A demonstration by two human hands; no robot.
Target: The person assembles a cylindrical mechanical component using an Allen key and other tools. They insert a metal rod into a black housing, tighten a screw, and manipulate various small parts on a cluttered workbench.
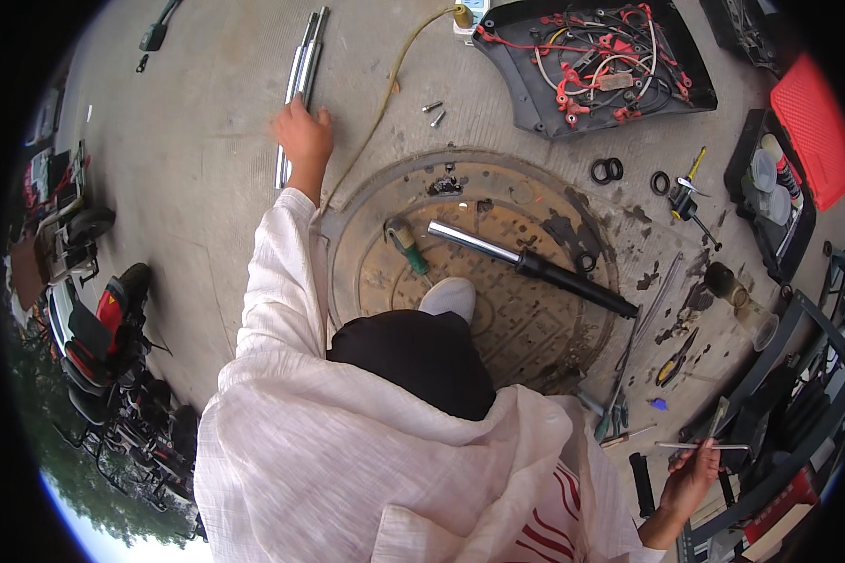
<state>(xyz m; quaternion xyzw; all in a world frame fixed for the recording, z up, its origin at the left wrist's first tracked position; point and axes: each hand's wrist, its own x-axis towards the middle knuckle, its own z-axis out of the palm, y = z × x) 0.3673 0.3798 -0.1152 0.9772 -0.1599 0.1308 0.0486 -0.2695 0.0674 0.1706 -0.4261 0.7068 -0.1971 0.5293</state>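
Left hand: stretched out on the long chrome tubes lying on the concrete.
Right hand: holds a thin metal rod, pinched near one end.
Manhole cover: bears a black-and-chrome shock absorber, possibly oily, and a green-handled tool.
Above: open black tray of red wiring.

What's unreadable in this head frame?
- Left hand: its grip on the pair of long silver metal tubes is hidden by its own back.
- Green-handled hammer: lower handle is hidden behind the white shoe.
- Right hand: the thin silver rod it pinches is too small to identify.
- Red plastic case: blurred near the fisheye rim.
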